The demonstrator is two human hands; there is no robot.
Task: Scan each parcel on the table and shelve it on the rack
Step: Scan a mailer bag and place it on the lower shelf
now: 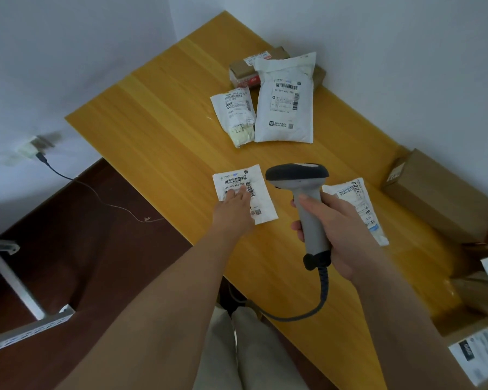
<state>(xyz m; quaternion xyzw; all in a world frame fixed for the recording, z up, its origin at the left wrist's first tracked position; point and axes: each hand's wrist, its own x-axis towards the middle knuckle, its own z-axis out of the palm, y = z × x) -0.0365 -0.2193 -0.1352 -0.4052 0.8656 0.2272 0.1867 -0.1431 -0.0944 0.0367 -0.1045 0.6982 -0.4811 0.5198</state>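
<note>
The yellow-orange wooden table [158, 142] fills most of the view, with white plastic mailers and brown cardboard boxes spread across it. A long brown cardboard box [434, 198] lies along the far right edge; if an arm sweeps that way, it could be pushed off. Toward the far end, a large white padded mailer [283, 108] leans on a taped brown carton [241, 70], with a smaller white pouch [233, 116] touching its left side. Any of these could be scanned by mistake, since their barcodes also face up.

The grey handheld barcode scanner with a dark head [302, 187] is gripped around its handle by the right hand [338, 229], fingers fully curled. Its coiled cable [321, 291] hangs off the near edge and could snag.

The small flat white parcel [262, 198] lies near the table's front-left edge. The left hand [233, 209] rests on it, fingers extended and flat, holding nothing. Those fingertips [238, 196] partly cover the barcode label, which could block the read.
</note>
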